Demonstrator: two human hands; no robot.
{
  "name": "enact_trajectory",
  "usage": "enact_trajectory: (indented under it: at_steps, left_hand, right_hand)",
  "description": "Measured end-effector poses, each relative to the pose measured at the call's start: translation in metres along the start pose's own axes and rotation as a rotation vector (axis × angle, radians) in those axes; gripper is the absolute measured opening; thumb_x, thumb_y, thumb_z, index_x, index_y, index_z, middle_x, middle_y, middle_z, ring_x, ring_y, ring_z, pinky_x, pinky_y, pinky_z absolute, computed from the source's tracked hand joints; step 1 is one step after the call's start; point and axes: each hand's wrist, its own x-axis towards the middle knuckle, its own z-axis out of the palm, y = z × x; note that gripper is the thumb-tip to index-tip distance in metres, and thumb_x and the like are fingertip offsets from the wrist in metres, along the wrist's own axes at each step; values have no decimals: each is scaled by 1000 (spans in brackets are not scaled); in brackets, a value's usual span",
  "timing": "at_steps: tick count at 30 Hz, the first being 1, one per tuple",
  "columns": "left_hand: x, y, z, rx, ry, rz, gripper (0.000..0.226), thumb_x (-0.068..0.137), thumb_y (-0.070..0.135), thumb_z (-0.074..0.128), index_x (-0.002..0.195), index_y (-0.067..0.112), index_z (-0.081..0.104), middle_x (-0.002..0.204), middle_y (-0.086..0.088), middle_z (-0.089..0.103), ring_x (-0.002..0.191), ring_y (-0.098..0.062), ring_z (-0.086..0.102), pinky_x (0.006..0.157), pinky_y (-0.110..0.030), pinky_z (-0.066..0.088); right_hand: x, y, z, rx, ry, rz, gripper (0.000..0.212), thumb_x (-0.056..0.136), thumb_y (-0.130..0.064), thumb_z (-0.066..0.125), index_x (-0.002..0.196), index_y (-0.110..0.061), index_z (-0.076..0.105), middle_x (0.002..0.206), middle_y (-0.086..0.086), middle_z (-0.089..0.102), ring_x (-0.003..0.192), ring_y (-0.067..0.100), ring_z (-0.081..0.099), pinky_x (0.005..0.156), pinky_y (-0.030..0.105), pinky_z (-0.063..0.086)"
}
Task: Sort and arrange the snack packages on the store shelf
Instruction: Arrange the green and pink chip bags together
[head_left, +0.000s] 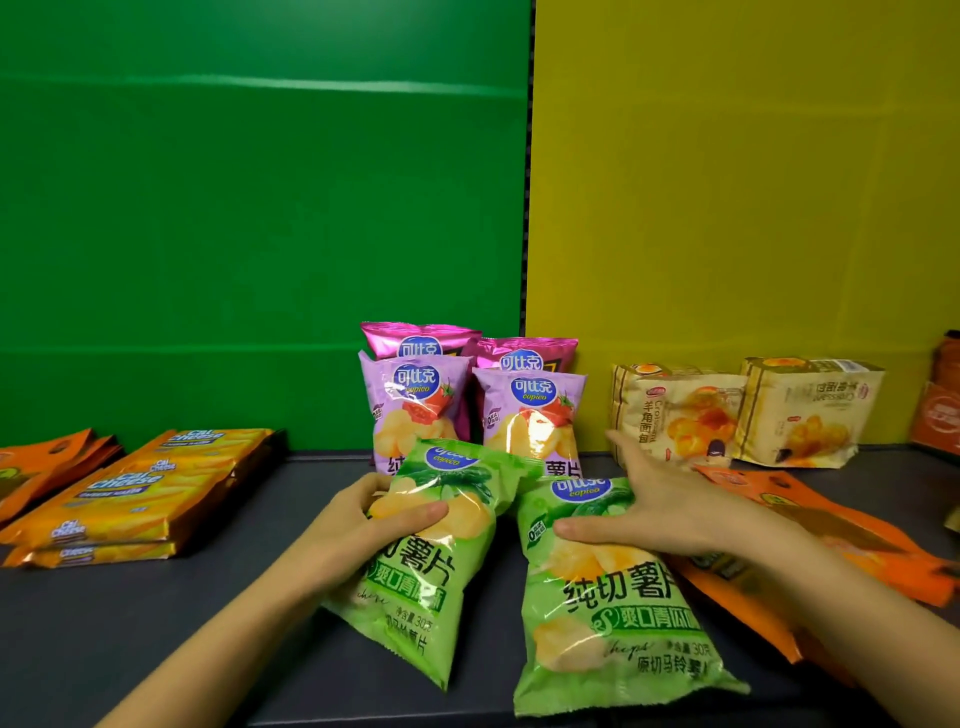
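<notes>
your left hand (363, 525) grips the left green chip bag (415, 561), your right hand (660, 506) grips the right green chip bag (613, 597), both on the dark shelf (156, 623).

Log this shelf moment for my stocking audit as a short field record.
left hand: grip on left green chip bag
right hand: grip on right green chip bag
behind: purple chip bags standing upright
left side: cheese wafer packs stacked flat
right rear: croissant packs
right front: orange pouches lying flat
</notes>
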Motion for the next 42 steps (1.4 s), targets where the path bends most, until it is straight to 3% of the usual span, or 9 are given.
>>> enact_trajectory:
  at_steps: [5,10,15,20,30,32,35,38,42]
  left_hand:
    - [-9,-5,1,18,193,133,87,26,63,81,101,26,59,90,2,74,75,-11,72,65,-24,53]
    - [-8,-12,-7,-26,406,176,87,35,69,78,109,35,50,108,4,67,98,-18,66,89,-49,52]
    - [7,-9,8,16,510,205,76,68,44,77,126,23,32,114,1,54,105,-18,56,92,-33,44]
    - [16,-10,17,47,510,216,74,79,34,70,135,14,25,117,-1,48,105,-17,50,89,-28,37]
    - [10,-13,12,93,430,203,104,51,57,63,138,20,22,120,3,44,107,-15,47,86,-27,34]
    - [8,-13,15,108,433,224,97,58,48,63,139,17,21,121,5,40,107,-13,44,86,-26,33]
    - [5,-15,17,114,404,238,106,53,59,63,139,18,18,124,4,43,109,-14,47,88,-25,35]
    - [2,-15,16,134,364,242,112,47,63,63,140,20,16,124,6,42,111,-13,47,90,-25,36]
    - [3,-18,11,148,353,236,99,56,49,70,136,19,21,123,3,51,107,-16,54,90,-28,40]
  right_hand:
    - [-3,-4,6,228,16,-52,107,68,-57,70,147,-25,4,156,0,18,139,18,27,108,28,27]
    - [-9,-11,11,347,306,-228,92,73,-41,72,143,-29,12,150,-7,17,119,0,24,91,18,25]
    - [12,-31,30,568,577,-251,103,74,-35,73,146,-25,1,156,-4,0,144,14,8,112,34,19]
    - [23,-47,40,673,626,-243,96,78,-25,71,146,-23,3,156,0,2,143,13,9,110,31,19]
    - [35,-53,62,677,739,-247,92,80,-22,69,146,-16,6,155,9,10,143,21,18,109,30,25]
    - [35,-53,63,728,728,-233,96,78,-20,70,146,-17,3,155,6,10,141,15,21,106,23,22]
    - [34,-50,63,818,677,-185,108,72,-23,76,147,-17,-1,155,2,12,132,5,23,99,15,20]
    - [36,-43,68,874,608,-107,111,68,-34,79,147,-16,4,154,5,23,138,20,30,109,30,29]
    - [38,-37,72,825,576,-42,91,73,-39,73,143,-9,23,143,9,42,130,25,42,105,38,38]
